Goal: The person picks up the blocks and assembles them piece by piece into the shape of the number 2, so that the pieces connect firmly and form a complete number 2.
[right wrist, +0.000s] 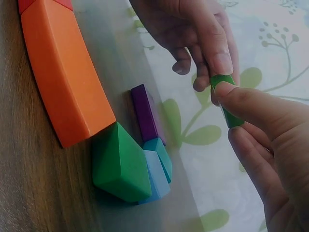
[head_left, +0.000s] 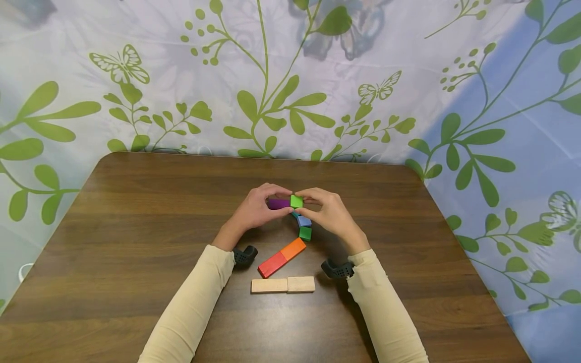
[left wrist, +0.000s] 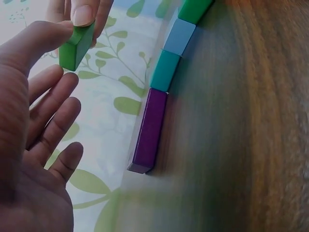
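A light green block [head_left: 296, 201] is held up between both hands above the row of blocks. My left hand [head_left: 254, 207] pinches it with thumb and fingertips from the left. From the other side, my right hand [head_left: 333, 213] grips it between thumb and fingers. Below, a curved row runs from a purple block [left wrist: 150, 130] through a teal block [left wrist: 165, 71] and a light blue block [right wrist: 158, 179] to a dark green block [right wrist: 120, 166]. An orange block [right wrist: 67, 72] touches the dark green one at a corner in the right wrist view.
A red block [head_left: 272, 264] lies end to end with the orange one. Nearer the body, two plain wooden blocks [head_left: 270, 286] lie end to end on the brown table [head_left: 159, 212]. A leaf-patterned cloth [head_left: 172, 75] hangs behind the table.
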`<action>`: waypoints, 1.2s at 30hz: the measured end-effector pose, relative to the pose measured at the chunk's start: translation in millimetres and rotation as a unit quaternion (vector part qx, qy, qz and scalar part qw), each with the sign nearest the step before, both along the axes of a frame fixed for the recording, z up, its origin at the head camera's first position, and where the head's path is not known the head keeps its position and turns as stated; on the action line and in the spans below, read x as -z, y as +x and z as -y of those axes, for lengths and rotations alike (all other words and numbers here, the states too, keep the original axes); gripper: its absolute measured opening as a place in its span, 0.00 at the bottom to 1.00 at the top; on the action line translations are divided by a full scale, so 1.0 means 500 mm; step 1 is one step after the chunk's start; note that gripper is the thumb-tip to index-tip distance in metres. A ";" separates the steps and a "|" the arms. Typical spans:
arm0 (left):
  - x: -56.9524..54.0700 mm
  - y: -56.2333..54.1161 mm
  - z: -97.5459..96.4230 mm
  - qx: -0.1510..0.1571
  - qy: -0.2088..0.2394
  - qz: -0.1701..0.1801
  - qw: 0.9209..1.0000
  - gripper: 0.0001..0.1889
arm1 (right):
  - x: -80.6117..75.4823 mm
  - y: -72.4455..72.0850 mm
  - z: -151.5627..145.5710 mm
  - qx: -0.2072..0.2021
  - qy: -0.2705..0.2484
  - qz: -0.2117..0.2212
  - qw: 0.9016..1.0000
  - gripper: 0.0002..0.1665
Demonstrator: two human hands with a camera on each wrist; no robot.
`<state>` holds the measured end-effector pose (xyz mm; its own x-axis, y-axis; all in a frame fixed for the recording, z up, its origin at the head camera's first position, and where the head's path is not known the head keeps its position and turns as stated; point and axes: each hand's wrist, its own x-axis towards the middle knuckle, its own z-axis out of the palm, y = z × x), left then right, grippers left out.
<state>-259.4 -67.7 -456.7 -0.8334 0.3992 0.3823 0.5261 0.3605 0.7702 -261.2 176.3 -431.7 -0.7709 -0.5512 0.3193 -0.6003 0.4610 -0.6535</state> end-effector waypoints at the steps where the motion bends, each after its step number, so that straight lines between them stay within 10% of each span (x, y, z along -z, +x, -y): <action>1: 0.000 0.000 0.000 0.002 0.000 -0.003 1.000 0.21 | -0.001 0.000 0.001 -0.001 -0.002 -0.001 1.000 0.24; 27: 0.003 -0.002 0.008 0.015 -0.004 -0.007 1.000 0.18 | 0.009 0.000 0.007 -0.009 -0.001 -0.008 1.000 0.24; 36: -0.004 -0.005 0.031 -0.028 -0.005 0.003 1.000 0.17 | 0.010 -0.005 0.000 0.005 0.006 -0.016 1.000 0.23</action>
<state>-262.1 -83.3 -454.8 -0.8574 0.3551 0.3725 0.4992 0.3981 0.7696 -263.5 176.5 -436.5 -0.7655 -0.5477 0.3377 -0.6167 0.4746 -0.6281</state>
